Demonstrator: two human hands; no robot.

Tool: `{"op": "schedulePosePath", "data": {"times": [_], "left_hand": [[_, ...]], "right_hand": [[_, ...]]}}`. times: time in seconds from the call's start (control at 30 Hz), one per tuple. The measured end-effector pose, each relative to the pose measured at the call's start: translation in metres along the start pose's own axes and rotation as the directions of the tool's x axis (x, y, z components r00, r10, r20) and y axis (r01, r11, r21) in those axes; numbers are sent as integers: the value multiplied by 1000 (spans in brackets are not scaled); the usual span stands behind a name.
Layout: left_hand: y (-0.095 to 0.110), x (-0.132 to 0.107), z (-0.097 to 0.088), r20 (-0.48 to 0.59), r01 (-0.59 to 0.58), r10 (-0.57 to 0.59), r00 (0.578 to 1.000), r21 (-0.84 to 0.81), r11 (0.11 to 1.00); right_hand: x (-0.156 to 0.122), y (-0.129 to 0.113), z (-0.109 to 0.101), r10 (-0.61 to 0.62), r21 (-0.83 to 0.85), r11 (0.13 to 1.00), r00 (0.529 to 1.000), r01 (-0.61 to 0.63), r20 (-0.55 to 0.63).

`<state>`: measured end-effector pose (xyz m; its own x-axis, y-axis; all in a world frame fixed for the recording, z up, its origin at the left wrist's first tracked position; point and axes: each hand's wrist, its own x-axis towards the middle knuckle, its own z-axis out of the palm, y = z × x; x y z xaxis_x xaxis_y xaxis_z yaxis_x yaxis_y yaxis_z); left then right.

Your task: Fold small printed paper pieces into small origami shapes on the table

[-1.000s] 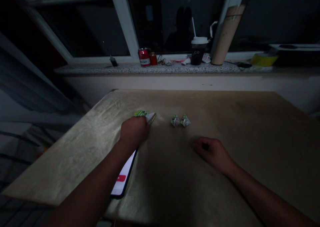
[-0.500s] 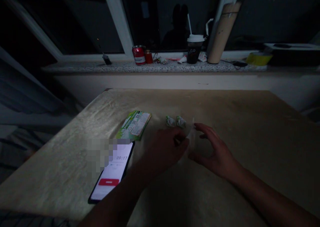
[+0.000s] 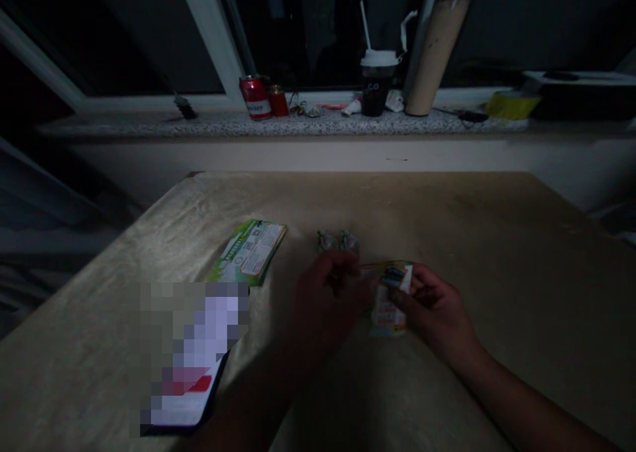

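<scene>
A small flat printed packet, pale with a dark picture near its top, is held up over the table. My right hand pinches its right side between thumb and fingers. On the other side, my left hand is closed with curled fingers at the packet's upper left edge; blur and dim light partly hide that grip. Just beyond my left hand lie two small green-and-white wrapped pieces, side by side. To the left is a stack of green printed cards.
A lit phone, partly pixelated, lies on the table beside my left forearm. Along the windowsill stand a red can, a lidded cup with a straw, a tall tan cylinder and a yellow item.
The packet was edge-on and blurred; now its printed face shows. My right hand has closed on it from a looser, open pose. The view has shifted slightly.
</scene>
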<state>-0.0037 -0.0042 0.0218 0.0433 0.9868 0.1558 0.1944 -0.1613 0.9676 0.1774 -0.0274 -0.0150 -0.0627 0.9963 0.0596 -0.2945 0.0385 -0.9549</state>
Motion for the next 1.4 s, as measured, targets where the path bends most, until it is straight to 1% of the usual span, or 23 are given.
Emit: {"op": "schedulePosePath", "data": {"times": [0.03,0.1,0.17,0.2,0.23,0.3,0.4,0.6,0.73,0.83,0.9,1.0,1.13,1.3,1.4], "left_hand": [[-4,-1,1,-41,17,-17,999,7,1000],[-15,-2,4,-25,119,-120,992,-41,992],[-25,-3,8,102,239,-225,969,-155,959],[-28,-3,10,162,307,-277,947,-203,930],[-31,-4,12,201,342,-300,932,-221,913],[-34,-6,15,254,395,-334,908,-245,885],[-34,-8,16,279,428,-357,891,-260,865],[-34,-9,12,291,431,-349,891,-301,850],[-37,-9,13,314,424,-326,891,-325,846],[-37,-9,13,278,388,-301,912,-347,854],[-37,-9,12,228,361,-298,927,-329,873],[-37,-8,10,180,346,-305,935,-289,893],[-37,-8,10,182,343,-300,936,-284,895],[-35,-9,10,169,373,-337,926,-271,887],[-34,-10,10,161,354,-322,933,-245,903]], "right_hand": [[0,-1,0,13,24,1000,1000,-13,-7],[0,-1,1,34,54,998,999,-34,-13],[-1,-1,1,53,58,997,999,-52,-12],[-1,-1,2,58,53,997,998,-57,-16],[-2,-1,3,60,46,997,998,-59,-20],[-2,-2,3,62,34,998,998,-61,-26],[-3,-2,2,72,22,997,997,-71,-25],[-4,2,-8,120,5,993,992,-120,-26],[-4,1,-9,134,29,991,990,-133,-34],[-3,0,-7,115,44,993,992,-113,-53],[-3,-1,-6,111,40,993,992,-109,-58],[-4,-1,-6,98,35,995,994,-96,-47],[-5,-1,-6,87,4,996,995,-87,-52],[-4,0,-6,75,-42,996,995,-78,-72],[-4,1,-6,70,-51,996,994,-75,-90]]}}
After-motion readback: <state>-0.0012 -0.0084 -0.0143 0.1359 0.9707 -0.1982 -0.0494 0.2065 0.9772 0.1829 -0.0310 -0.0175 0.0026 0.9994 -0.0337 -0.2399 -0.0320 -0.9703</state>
